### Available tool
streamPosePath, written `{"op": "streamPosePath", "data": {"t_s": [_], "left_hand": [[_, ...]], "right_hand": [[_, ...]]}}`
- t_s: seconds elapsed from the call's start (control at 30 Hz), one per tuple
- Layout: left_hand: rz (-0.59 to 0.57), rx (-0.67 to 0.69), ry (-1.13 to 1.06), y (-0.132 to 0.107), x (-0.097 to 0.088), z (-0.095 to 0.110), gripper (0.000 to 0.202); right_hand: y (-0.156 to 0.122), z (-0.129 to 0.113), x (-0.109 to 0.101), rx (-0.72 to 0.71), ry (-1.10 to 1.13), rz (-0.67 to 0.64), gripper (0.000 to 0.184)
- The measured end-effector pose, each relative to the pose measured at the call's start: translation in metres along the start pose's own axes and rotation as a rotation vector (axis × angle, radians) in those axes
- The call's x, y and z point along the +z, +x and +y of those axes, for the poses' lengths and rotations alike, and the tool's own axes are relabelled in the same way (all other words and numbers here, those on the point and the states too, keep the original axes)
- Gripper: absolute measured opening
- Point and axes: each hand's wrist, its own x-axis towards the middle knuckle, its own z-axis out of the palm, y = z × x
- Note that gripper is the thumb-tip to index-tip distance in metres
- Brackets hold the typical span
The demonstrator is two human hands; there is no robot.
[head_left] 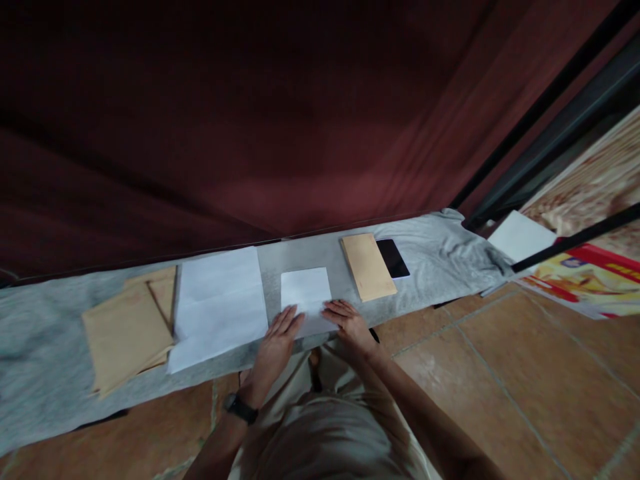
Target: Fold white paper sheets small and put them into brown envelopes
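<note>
A small white sheet of paper (306, 287) lies in front of me on a grey cloth, with a crease across it near my fingers. My left hand (281, 333) rests on its left lower part, fingers stretched out flat. On the right lower part lies my right hand (351, 327), its fingers also extended and pressed down. Left of this sheet is a larger stack of white paper (220, 303). To the right sits a brown envelope stack (369, 267), which partly covers a dark tablet-like device (393, 258).
Several brown envelopes (130, 333) lie overlapping at the left on the grey cloth (30, 360). A dark red curtain (280, 133) hangs behind. At the right are black metal bars (575, 250), a white box-like object (523, 237) and a colourful printed box (585, 277).
</note>
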Motion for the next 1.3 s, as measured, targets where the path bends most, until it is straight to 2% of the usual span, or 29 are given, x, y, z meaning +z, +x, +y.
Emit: {"op": "streamPosePath", "data": {"t_s": [0.23, 0.37, 0.5, 0.63, 0.8, 0.9, 1.13, 1.3], "left_hand": [[-0.027, 0.041, 0.025, -0.009, 0.003, -0.001, 0.066], [-0.024, 0.038, 0.019, -0.012, 0.004, 0.000, 0.063], [-0.035, 0.043, 0.019, -0.009, 0.002, -0.001, 0.066], [-0.044, 0.057, 0.011, -0.008, -0.001, -0.001, 0.067], [-0.030, 0.042, 0.000, -0.008, -0.003, 0.004, 0.063], [-0.030, 0.033, -0.002, -0.009, -0.003, 0.008, 0.064], [-0.053, 0.020, 0.015, -0.008, -0.008, 0.013, 0.068], [-0.041, 0.022, 0.018, -0.007, -0.011, 0.016, 0.065]], "right_hand": [[-0.005, -0.001, -0.006, -0.016, 0.062, -0.021, 0.064], [-0.006, -0.001, -0.012, -0.008, 0.109, -0.088, 0.064], [0.000, 0.009, -0.021, -0.005, 0.190, -0.168, 0.055], [0.012, 0.010, -0.027, -0.009, 0.175, -0.121, 0.044], [0.035, -0.009, -0.005, -0.136, -0.033, -0.114, 0.040], [0.049, -0.015, 0.011, -0.160, -0.154, -0.099, 0.041], [0.075, -0.005, 0.020, -0.139, -0.270, -0.116, 0.046], [0.092, 0.005, 0.024, -0.041, -0.302, -0.054, 0.051]]}}
